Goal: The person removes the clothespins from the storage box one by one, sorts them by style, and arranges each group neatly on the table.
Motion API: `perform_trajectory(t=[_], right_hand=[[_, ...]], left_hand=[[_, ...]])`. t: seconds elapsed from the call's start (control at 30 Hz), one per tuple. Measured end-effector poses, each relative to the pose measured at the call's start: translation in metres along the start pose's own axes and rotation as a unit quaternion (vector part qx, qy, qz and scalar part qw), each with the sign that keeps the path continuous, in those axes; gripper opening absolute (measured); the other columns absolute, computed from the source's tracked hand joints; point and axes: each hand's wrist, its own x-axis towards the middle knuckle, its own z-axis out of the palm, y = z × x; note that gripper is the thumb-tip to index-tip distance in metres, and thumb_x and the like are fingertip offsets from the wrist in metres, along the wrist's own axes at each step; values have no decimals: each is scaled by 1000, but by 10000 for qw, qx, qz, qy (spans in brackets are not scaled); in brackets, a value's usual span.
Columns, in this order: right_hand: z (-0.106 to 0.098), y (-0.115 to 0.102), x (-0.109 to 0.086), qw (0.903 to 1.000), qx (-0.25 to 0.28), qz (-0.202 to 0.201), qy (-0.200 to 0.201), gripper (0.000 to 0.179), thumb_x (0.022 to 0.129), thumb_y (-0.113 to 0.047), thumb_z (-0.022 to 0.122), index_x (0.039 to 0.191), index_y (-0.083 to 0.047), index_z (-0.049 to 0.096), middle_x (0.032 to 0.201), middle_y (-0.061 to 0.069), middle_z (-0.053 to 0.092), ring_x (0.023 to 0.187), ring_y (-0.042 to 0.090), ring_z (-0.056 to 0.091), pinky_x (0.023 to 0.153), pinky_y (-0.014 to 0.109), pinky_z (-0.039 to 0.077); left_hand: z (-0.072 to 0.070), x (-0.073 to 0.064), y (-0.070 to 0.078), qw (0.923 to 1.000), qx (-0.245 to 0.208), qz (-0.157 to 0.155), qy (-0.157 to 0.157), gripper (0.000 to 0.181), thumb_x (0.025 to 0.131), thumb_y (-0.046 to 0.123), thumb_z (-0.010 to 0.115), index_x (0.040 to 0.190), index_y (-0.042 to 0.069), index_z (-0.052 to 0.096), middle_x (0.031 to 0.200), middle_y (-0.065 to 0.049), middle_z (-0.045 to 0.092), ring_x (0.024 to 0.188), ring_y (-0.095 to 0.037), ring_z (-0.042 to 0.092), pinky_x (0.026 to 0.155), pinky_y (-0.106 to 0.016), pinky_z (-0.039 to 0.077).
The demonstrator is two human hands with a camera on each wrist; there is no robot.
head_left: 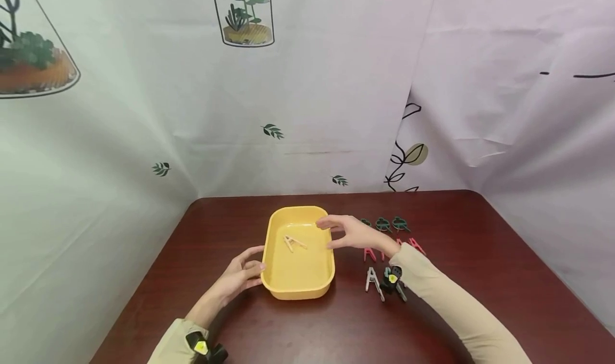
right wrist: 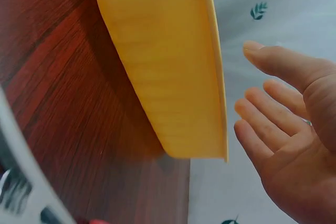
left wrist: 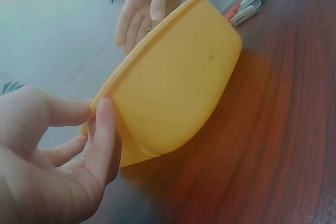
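Note:
A yellow plastic basin [head_left: 298, 276] stands on the table with one pale clothespin [head_left: 289, 242] lying inside. On its left side, my left hand [head_left: 237, 276] holds the rim, thumb at the edge and other fingers along the outer wall; the left wrist view shows these fingertips [left wrist: 105, 109] against the yellow side. My right hand [head_left: 353, 232] hovers at the basin's right rim, fingers spread and relaxed. Nothing shows between its thumb and fingers in the right wrist view, where the palm [right wrist: 299, 166] is apart from the basin wall.
Right of the basin lie several clothespins in rows: dark green ones [head_left: 383, 224] at the back, red ones [head_left: 417, 245] in the middle, grey ones [head_left: 373, 283] in front. My right forearm [head_left: 447, 294] partly covers them. A white printed curtain [head_left: 307, 113] hangs behind the dark red table [head_left: 230, 214].

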Motion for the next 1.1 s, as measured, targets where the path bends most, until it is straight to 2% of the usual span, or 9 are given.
perform_trajectory(t=[0.23, 0.37, 0.53, 0.77, 1.1], right_hand=[[6, 3, 17, 9996, 160, 158, -163, 61, 84, -10, 74, 138, -1, 48, 140, 17, 53, 129, 29, 51, 109, 46, 41], [10, 5, 25, 9991, 253, 193, -297, 61, 84, -6, 74, 138, 1, 47, 140, 20, 51, 130, 30, 50, 109, 45, 41], [17, 3, 36, 9978, 226, 329, -526, 64, 82, -8, 76, 139, -2, 47, 142, 17, 51, 130, 28, 50, 109, 43, 42], [30, -2, 55, 9959, 252, 257, -826, 67, 80, -7, 77, 139, 2, 46, 142, 17, 50, 130, 32, 50, 107, 45, 43], [46, -3, 75, 9943, -157, 378, -983, 69, 77, -7, 79, 139, 1, 48, 142, 15, 52, 131, 29, 50, 108, 44, 42]], left_hand=[[3, 2, 1, 9998, 23, -158, 137, 64, 95, 8, 59, 148, 2, 24, 94, -1, 65, 85, -12, 66, 78, -27, 58], [3, 0, 2, 9998, -16, -137, 133, 65, 95, 8, 59, 148, 0, 23, 94, -2, 65, 86, -12, 66, 77, -26, 57], [3, -1, 3, 9999, -20, -79, 98, 65, 95, 9, 59, 148, -1, 22, 94, -1, 66, 85, -13, 66, 77, -26, 57], [2, -1, 1, 9999, -13, -60, 110, 65, 95, 11, 60, 149, 0, 24, 94, 0, 65, 84, -11, 66, 74, -24, 57], [3, -2, 2, 9999, 52, -62, 132, 63, 96, 8, 58, 148, 0, 24, 93, 0, 64, 83, -10, 65, 74, -24, 57]])
